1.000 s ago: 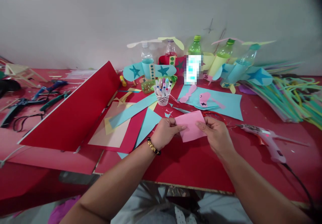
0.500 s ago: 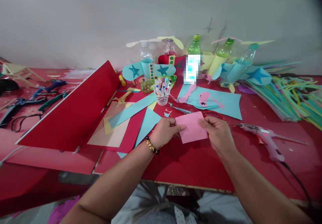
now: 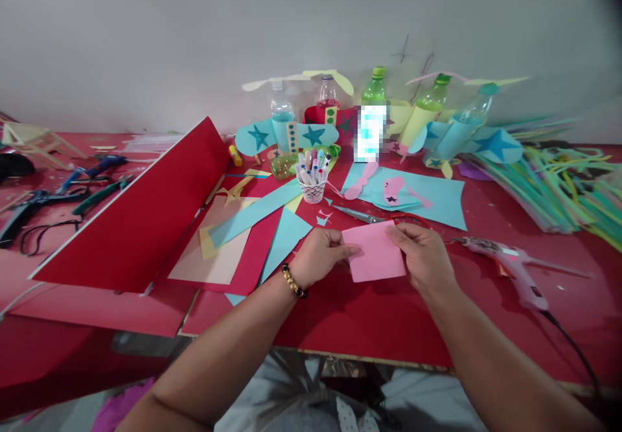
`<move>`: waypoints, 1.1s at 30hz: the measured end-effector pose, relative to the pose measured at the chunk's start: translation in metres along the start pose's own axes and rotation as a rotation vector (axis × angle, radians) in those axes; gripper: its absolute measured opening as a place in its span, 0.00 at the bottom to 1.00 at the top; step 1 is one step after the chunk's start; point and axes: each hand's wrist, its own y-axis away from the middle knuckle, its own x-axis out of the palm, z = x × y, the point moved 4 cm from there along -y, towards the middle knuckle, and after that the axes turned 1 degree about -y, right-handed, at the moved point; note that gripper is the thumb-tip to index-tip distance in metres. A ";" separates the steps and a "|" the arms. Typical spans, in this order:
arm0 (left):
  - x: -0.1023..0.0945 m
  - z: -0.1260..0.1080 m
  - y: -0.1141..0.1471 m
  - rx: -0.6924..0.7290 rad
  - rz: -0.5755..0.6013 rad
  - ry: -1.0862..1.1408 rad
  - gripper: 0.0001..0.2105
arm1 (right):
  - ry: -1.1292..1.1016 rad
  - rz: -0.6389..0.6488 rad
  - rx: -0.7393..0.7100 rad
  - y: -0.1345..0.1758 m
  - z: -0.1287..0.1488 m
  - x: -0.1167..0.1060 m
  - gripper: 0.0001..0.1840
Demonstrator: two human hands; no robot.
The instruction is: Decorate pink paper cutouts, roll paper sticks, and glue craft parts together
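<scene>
The left hand (image 3: pixel 323 255) and right hand (image 3: pixel 424 254) each pinch a side edge of the pink paper (image 3: pixel 374 252), which is stretched between them; scissors (image 3: pixel 357 214) lie just beyond the grip. A glue gun (image 3: pixel 518 270) rests to its right.

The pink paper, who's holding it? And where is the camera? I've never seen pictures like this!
There is no robot here. These are one person's two bare hands. The camera sits on that person's head, looking forward and down, so you see almost what they would see.

The left hand and right hand each pinch a side of the pink paper, above a red table. Just beyond it lie scissors and a cup of pens. A glue gun lies to the right. At the back stand plastic bottles, some with paper wings.
</scene>
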 end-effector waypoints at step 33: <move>0.023 -0.023 0.022 0.328 0.196 -0.408 0.19 | 0.284 0.533 0.060 0.044 -0.007 0.024 0.20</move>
